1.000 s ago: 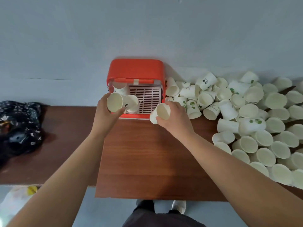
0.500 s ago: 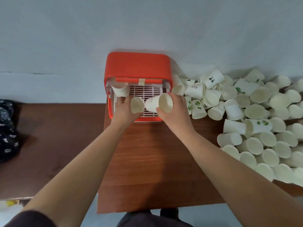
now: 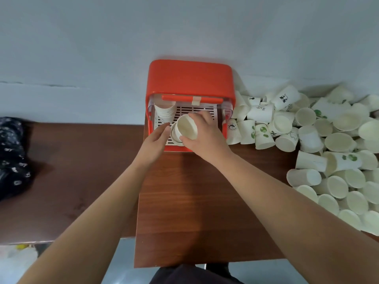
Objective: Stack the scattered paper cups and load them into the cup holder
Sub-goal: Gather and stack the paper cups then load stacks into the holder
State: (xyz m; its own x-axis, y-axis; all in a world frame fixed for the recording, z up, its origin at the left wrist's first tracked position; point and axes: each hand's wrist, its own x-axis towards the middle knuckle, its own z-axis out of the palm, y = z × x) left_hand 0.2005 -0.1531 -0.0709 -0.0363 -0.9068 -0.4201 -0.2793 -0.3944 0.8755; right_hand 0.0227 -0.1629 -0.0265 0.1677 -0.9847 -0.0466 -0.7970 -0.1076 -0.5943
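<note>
The orange cup holder [image 3: 190,83] stands against the wall, its white grille facing me. A short stack of paper cups [image 3: 164,113] sits in its left side. My right hand [image 3: 205,136] grips a white paper cup [image 3: 187,127], mouth toward me, pressed against another cup [image 3: 176,138] lying on the grille. My left hand [image 3: 154,141] is just left of these cups, fingers relaxed, fingertips touching the lower cup's side. A big pile of loose paper cups [image 3: 328,140] lies to the right of the holder.
The brown wooden table [image 3: 184,201] runs under both arms. A darker table section [image 3: 71,171] extends left, with a black patterned cloth [image 3: 11,156] at its far left. The grey wall is directly behind the holder.
My left hand has put its cup down in the holder and loosened its fingers. My right hand has moved left and brought its cup onto that cup.
</note>
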